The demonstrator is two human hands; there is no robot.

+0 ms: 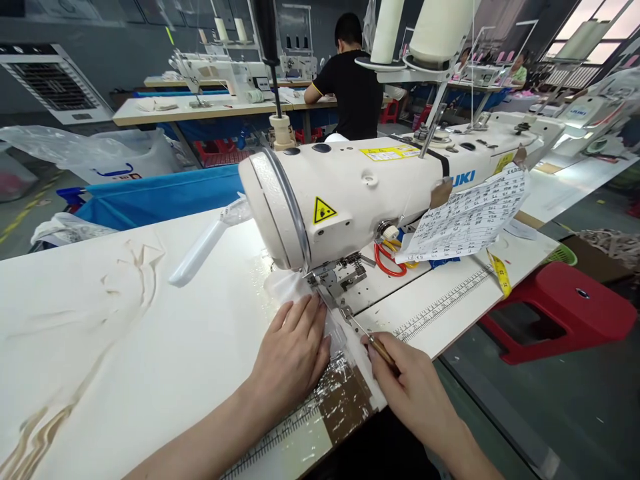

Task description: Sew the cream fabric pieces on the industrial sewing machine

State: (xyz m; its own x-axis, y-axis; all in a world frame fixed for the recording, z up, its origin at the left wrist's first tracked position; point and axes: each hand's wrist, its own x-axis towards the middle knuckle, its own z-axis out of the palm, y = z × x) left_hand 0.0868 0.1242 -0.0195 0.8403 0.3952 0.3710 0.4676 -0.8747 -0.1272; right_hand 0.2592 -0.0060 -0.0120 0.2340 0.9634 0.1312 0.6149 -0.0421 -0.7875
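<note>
1. Head view: the left hand [295,350] lies flat with fingers extended, grasping nothing. It presses the white fabric [286,288] beside the presser foot [344,308], apparently to steady it.
2. The right hand [417,393] pinches a thin awl [375,341], its tip angled toward the foot, keeping the fingers clear.

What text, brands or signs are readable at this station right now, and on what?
"UKI": blue brand letters on the sewing machine, start cut off.
Black-on-yellow warning triangle, no words: on the machine head.
Yellow label on the machine top: too small to read.
Paper sheet hanging on the machine: rows too small to read.
Ruler on the table edge: numbers blurred.
</note>
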